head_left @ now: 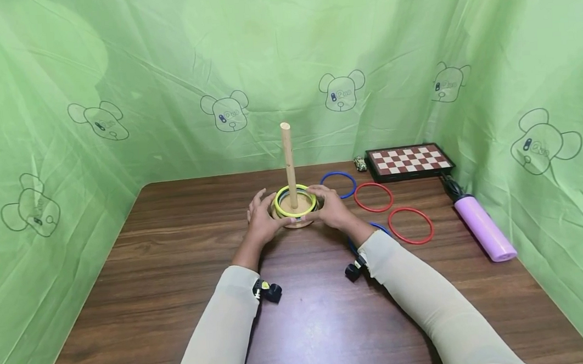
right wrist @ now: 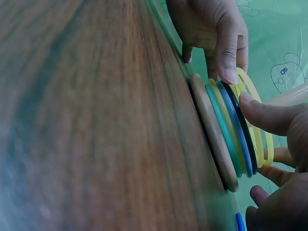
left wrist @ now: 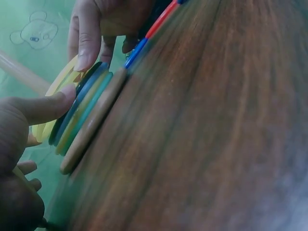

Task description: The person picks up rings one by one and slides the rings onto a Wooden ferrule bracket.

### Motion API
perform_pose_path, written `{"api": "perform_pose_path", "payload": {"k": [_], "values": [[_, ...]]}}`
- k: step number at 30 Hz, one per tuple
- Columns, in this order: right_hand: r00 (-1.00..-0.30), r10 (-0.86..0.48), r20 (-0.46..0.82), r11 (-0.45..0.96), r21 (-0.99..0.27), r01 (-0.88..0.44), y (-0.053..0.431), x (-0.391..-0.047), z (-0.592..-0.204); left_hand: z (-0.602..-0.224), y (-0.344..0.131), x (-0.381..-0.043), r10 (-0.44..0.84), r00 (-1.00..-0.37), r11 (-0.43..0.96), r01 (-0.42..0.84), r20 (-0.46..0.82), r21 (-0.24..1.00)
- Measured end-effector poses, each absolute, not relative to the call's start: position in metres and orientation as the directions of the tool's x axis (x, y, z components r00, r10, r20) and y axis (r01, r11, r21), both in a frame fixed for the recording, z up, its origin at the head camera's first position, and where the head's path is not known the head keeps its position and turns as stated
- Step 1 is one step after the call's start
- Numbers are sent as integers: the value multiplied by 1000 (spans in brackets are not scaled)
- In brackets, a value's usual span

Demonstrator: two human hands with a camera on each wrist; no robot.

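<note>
Though probably light, stiff and slick, best held at left and right rims: yellow rings (right wrist: pixel 259 150) around upright wooden peg (head_left: pixel 289 160), grasped by fingers of left hand (head_left: pixel 264 222) and right hand (head_left: pixel 333 210).

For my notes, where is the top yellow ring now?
At the head view's centre, the top yellow ring encircles the wooden pole, between the left hand and right hand, above other stacked rings.

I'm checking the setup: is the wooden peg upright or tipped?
Upright: in the head view, the wooden peg rises nearly vertically from its round base, inside the stacked rings.
</note>
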State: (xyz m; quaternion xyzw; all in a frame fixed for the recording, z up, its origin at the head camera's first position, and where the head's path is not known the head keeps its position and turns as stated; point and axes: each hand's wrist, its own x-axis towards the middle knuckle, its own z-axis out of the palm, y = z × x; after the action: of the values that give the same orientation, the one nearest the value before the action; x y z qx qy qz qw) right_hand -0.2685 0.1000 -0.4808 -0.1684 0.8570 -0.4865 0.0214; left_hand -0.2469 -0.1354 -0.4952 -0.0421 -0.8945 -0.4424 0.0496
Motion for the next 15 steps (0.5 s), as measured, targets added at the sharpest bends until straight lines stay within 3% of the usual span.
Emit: {"api": "perform_pose_path", "payload": {"k": [15], "values": [[-937, -324, 133, 486, -826, -285, 105, -271, -485, -503, -140, -247, 72, -993, 583, 118, 93, 804]]}}
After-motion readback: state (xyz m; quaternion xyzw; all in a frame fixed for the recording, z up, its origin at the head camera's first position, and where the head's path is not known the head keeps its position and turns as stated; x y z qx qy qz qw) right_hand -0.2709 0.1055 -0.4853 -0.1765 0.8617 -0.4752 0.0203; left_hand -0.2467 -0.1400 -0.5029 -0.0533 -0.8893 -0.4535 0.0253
